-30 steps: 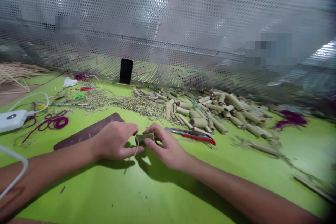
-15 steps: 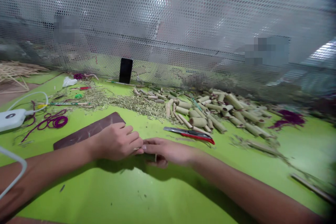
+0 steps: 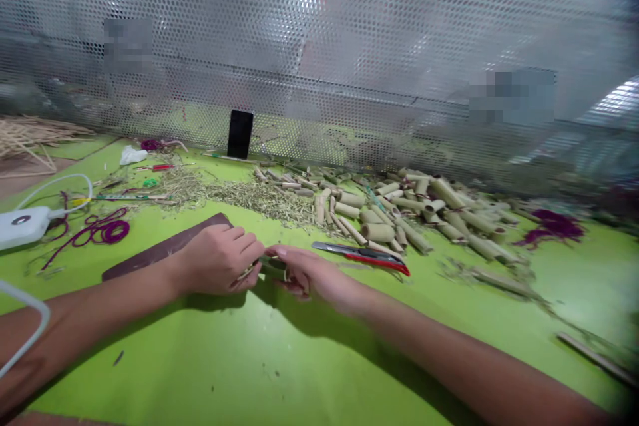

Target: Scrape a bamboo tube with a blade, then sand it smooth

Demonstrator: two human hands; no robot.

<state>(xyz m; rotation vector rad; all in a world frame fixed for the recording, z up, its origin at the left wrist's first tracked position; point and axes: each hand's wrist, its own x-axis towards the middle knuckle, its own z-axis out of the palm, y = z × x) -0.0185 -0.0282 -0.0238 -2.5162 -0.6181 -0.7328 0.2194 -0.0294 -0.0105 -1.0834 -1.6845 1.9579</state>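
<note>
My left hand [image 3: 222,261] is closed, its curled fingers around one end of a short greenish bamboo piece [image 3: 273,266]. At the other end my right hand [image 3: 312,274] grips it, thumb on top and fingers bent beneath. The hands nearly meet just above the green tabletop [image 3: 279,359], and most of the piece is hidden by the fingers. Partly behind my left wrist lies a dark brown sheet [image 3: 160,249] with pale streaks. A red and black utility knife [image 3: 369,258] rests beyond my right hand, blade out and pointing left.
Cut bamboo tubes [image 3: 379,233] are heaped at the back right, beside shavings [image 3: 249,196]. A phone [image 3: 240,134] leans on a perforated metal screen [image 3: 309,46]. Purple cord [image 3: 112,231] and a white device [image 3: 22,226] with a cable lie left. Bamboo sticks [image 3: 34,133] are piled far left.
My right hand has lifted slightly and turned, showing more of the bamboo between the hands. My left hand has shifted a little left and up, still closed.
</note>
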